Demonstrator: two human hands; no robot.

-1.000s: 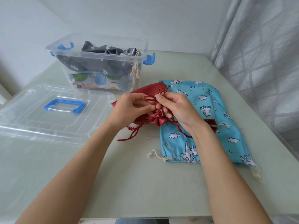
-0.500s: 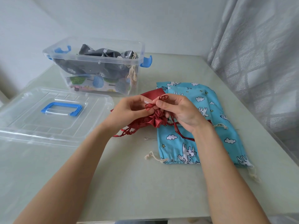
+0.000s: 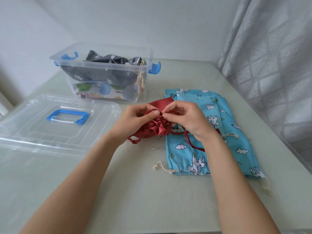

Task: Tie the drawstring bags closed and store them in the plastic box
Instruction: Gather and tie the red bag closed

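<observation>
A red drawstring bag [image 3: 156, 127] lies at the table's middle with its mouth gathered into a ruffle. My left hand [image 3: 136, 118] and my right hand [image 3: 187, 118] meet above the ruffle, each pinching the red drawstring [image 3: 187, 139] between thumb and fingers. A loose end of that cord trails across a blue bag with a white animal print [image 3: 214, 144], which lies flat to the right with cream cords. Behind stands the clear plastic box [image 3: 108, 68] with blue latches, holding a grey bag [image 3: 108, 60] on top of a leaf-print bag [image 3: 104, 92].
The box's clear lid [image 3: 55, 122] with its blue handle lies flat at the left. A grey curtain [image 3: 270, 68] hangs along the table's right edge. White walls stand behind. The pale green table [image 3: 135, 191] is bare near me.
My hands have drawn the cord tighter against the gathered mouth, and the small loop that stood above my fingers is gone. The view has shifted slightly.
</observation>
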